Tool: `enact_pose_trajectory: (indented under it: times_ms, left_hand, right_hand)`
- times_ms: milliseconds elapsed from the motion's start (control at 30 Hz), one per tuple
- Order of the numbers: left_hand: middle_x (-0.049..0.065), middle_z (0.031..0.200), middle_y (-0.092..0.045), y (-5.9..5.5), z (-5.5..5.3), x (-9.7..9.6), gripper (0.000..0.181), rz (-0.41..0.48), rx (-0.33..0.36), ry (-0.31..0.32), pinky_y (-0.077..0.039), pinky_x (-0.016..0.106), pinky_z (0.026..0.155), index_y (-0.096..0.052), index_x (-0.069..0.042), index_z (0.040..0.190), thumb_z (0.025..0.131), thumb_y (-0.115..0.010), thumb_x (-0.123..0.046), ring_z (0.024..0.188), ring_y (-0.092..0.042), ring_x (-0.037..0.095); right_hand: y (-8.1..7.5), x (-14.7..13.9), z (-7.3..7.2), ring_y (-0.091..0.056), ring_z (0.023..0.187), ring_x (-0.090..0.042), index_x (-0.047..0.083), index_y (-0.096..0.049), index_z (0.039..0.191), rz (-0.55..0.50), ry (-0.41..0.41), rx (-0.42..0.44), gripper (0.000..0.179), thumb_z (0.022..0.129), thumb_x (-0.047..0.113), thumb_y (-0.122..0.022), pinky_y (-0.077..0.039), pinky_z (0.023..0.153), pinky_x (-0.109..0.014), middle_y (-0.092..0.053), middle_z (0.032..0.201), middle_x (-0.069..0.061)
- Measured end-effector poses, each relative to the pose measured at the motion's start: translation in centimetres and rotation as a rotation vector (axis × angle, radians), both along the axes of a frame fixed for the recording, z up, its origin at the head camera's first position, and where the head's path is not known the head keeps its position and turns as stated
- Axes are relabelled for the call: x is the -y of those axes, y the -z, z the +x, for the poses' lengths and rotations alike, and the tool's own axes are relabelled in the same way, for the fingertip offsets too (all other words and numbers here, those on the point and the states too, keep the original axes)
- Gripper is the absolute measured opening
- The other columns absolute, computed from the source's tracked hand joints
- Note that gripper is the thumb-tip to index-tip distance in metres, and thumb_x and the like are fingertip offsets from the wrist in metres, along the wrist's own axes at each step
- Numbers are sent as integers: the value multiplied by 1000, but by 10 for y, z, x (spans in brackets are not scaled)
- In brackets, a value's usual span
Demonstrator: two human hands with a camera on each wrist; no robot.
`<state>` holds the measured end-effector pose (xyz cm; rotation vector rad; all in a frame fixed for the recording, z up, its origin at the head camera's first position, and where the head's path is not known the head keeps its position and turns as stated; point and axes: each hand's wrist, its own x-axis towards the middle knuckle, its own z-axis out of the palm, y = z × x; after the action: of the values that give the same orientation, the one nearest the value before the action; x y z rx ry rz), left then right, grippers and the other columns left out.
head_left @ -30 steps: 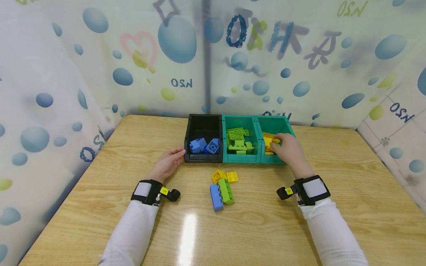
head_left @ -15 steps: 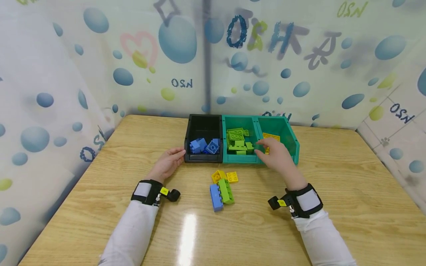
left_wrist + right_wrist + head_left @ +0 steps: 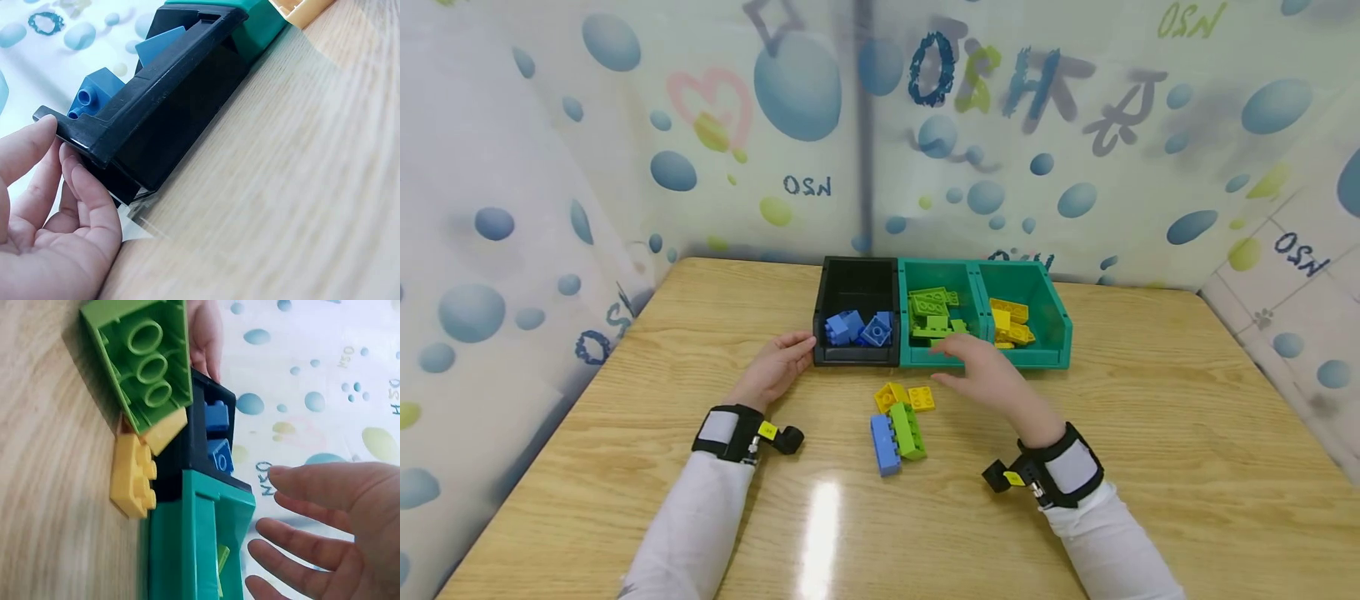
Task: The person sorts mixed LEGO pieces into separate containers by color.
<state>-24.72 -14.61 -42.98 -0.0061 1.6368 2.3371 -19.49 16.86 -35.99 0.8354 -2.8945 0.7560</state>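
My left hand (image 3: pixel 773 367) grips the front left corner of a black storage bin (image 3: pixel 857 357); in the left wrist view the thumb lies on its rim, with curled fingers below. Blue building bricks (image 3: pixel 842 327) lie inside that bin. My right hand (image 3: pixel 981 372) hovers over the front edge of the middle teal bin (image 3: pixel 942 358), fingers spread and holding nothing. On the table in front of the bins are a green brick (image 3: pixel 907 431), a blue brick (image 3: pixel 884 446), a yellow brick (image 3: pixel 890 397) and a square yellow brick (image 3: pixel 922 398), close together.
Green bricks (image 3: pixel 929 302) fill the lower part of the middle bin. Yellow bricks (image 3: pixel 1009 311) lie in the right teal bin (image 3: pixel 1060 333). All stand side by side on the wooden table (image 3: pixel 1150 433), before a patterned curtain (image 3: pixel 1075 125).
My right hand has withdrawn from the right teal bin and moved left and toward me, holding nothing. My left hand stays at the black bin. The bricks on the table have not moved.
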Motion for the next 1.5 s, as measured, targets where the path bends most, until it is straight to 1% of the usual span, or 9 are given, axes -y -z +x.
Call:
enact_pose_trajectory:
  times_ms: [267, 400, 500, 700, 900, 1100, 1267, 1400, 1500]
  left_hand:
    - [-11, 78, -60, 0, 0, 0, 35, -11, 16, -13, -45, 15, 70, -67, -21, 76, 98, -46, -3, 73, -53, 2]
    - [-11, 77, -59, 0, 1, -1, 37, -3, 8, -19, -45, 15, 70, -66, -21, 76, 98, -45, -1, 72, -52, 1]
    - [-11, 77, -59, 0, 0, 0, 37, -2, 3, -13, -45, 15, 70, -66, -22, 76, 98, -45, -1, 73, -52, 1]
    - [-11, 79, -59, -1, 0, 1, 35, -17, 14, -9, -44, 15, 71, -66, -22, 77, 98, -46, -3, 74, -51, 2]
    - [-11, 78, -59, 0, 0, 0, 37, -7, 10, -17, -45, 15, 71, -65, -22, 76, 98, -44, -1, 73, -52, 1]
    - [-11, 79, -59, -1, 0, 0, 37, -2, 16, -21, -45, 15, 71, -65, -21, 76, 98, -44, -1, 73, -53, 1]
    - [-11, 79, -60, -1, 0, 0, 35, -6, 23, -21, -45, 15, 72, -65, -21, 76, 98, -46, -2, 74, -53, 1]
    - [-11, 79, -60, -1, 0, 0, 34, -16, 17, -20, -45, 15, 72, -66, -22, 77, 98, -46, -3, 74, -53, 1]
    - [-12, 80, -59, -1, 1, 0, 34, -29, 10, -11, -45, 15, 73, -66, -22, 78, 98, -46, -3, 75, -52, 1]
  right_hand:
    - [10, 13, 1, -55, 115, -28, 5, -59, 123, 86, -59, 144, 39, 87, 13, -68, -46, 95, -42, -58, 125, -12]
    - [16, 16, -1, -52, 119, -28, 6, -58, 126, 148, -96, 176, 43, 85, 11, -70, -44, 99, -43, -57, 128, -12]
    - [18, 18, 0, -52, 118, -29, 6, -58, 126, 170, -115, 187, 44, 84, 9, -71, -43, 99, -43, -57, 127, -13]
    - [22, 20, -1, -53, 117, -27, 7, -59, 125, 171, -105, 219, 43, 84, 9, -72, -44, 99, -41, -57, 126, -11]
    - [27, 22, -1, -53, 114, -24, 10, -60, 126, 183, -85, 260, 44, 84, 11, -71, -44, 98, -40, -58, 124, -9]
    - [28, 22, 0, -52, 114, -26, 11, -61, 124, 215, -85, 245, 42, 83, 11, -71, -43, 99, -41, -59, 122, -9]
    - [29, 23, -1, -54, 103, -21, 9, -65, 115, 208, -79, 233, 34, 82, 9, -73, -46, 94, -38, -61, 112, -7]
    - [30, 23, -1, -52, 93, -17, 9, -65, 112, 216, -79, 227, 31, 82, 9, -73, -47, 87, -35, -61, 106, -4]
    - [32, 22, -2, -51, 90, -16, 10, -65, 110, 217, -81, 223, 30, 81, 9, -73, -47, 85, -34, -61, 103, -3]
